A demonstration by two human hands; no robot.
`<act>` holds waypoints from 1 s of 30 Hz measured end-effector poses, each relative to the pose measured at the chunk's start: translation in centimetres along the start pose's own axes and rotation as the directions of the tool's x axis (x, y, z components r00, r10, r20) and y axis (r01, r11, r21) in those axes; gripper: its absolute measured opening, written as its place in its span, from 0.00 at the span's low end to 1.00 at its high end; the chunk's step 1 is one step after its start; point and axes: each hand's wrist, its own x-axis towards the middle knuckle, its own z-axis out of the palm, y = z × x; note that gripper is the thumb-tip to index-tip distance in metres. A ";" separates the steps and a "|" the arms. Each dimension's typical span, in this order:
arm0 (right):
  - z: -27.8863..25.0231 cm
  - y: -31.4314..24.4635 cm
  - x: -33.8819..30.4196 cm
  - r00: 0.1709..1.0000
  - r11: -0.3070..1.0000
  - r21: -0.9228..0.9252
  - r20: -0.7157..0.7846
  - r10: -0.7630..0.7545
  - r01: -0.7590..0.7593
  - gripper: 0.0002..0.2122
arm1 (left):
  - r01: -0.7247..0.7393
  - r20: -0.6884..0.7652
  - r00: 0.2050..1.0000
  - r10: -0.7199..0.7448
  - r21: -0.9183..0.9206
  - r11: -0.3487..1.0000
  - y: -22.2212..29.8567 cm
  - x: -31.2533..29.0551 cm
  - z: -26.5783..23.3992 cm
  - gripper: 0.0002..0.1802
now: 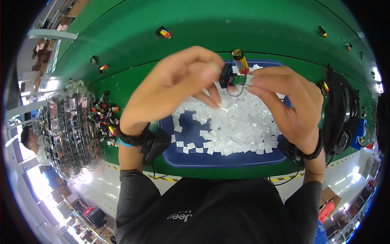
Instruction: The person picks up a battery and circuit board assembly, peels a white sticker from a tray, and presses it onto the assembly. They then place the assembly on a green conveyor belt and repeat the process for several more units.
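Above the blue tray, a small circuit-board assembly hangs between my two hands. It has a green board (pixel 237 79), a round black part (pixel 225 76), thin looping wires and a gold-and-red cylindrical battery (pixel 240 63) sticking up. My left hand (pixel 174 83) closes thumb and forefinger on the black part, its other fingers loosely curled and slightly blurred. Opposite it, my right hand (pixel 288 91) pinches a small white square (pixel 248 80) at the board's right edge. Whether that square touches the board is hard to see. Below lie many white square pieces (pixel 231 118) in the blue tray (pixel 203 162).
A pile of similar assemblies (pixel 107 118) lies left of the tray, beside stacked clear trays (pixel 69 130). Single assemblies (pixel 163 33) are scattered on the green table (pixel 227 34). A black bag (pixel 341 110) and a blue box (pixel 360 132) stand at the right. Cables run from both wrist straps.
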 end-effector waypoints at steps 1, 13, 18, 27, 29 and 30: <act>0.2 0.1 0.0 1.000 1.000 0.013 0.017 -0.005 0.005 0.11 | -0.002 -0.009 1.000 0.002 -0.006 1.000 0.0 0.1 0.1 0.17; 0.7 1.3 -0.4 0.989 0.998 -0.006 0.139 -0.057 0.058 0.09 | 0.014 -0.056 0.998 -0.010 0.079 0.997 -1.7 1.1 0.3 0.12; 0.8 0.8 -0.3 0.958 0.965 -0.125 0.199 -0.205 0.232 0.10 | 0.064 -0.050 0.997 -0.054 0.246 0.967 -1.7 0.8 0.8 0.11; 1.7 1.2 -0.7 0.932 0.916 -0.181 0.136 -0.337 0.358 0.13 | -0.030 -0.237 0.968 0.089 0.240 0.970 -2.6 0.8 3.0 0.11; 1.7 0.8 -0.8 0.920 0.902 -0.192 0.146 -0.363 0.386 0.13 | -0.018 -0.236 0.970 0.056 0.162 0.987 -2.4 0.8 3.0 0.11; 1.7 0.8 -0.7 0.920 0.902 -0.192 0.146 -0.363 0.386 0.13 | 0.017 -0.243 0.970 0.017 0.137 0.990 -2.4 0.8 3.0 0.11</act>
